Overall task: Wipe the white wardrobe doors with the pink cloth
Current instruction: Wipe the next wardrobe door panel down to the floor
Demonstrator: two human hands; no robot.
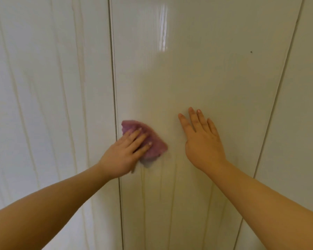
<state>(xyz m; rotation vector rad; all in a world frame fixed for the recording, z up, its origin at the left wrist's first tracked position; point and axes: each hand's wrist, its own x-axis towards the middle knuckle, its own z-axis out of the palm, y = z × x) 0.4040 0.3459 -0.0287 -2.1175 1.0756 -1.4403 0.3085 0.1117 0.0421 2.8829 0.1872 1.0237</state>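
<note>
Hands flat on door (206, 78): left hand (124, 153) presses pink cloth (157, 147) beside the seam (114, 78), right hand (202, 143) empty.

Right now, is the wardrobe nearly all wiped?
Hard to call any part finished. The left hand presses the cloth on the middle door near its left edge; the right hand lies flat beside it. A dark speck higher up and the streaky left door look unwiped.

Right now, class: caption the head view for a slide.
Left hand presses pink cloth on white wardrobe door; right hand flat beside it.
</note>
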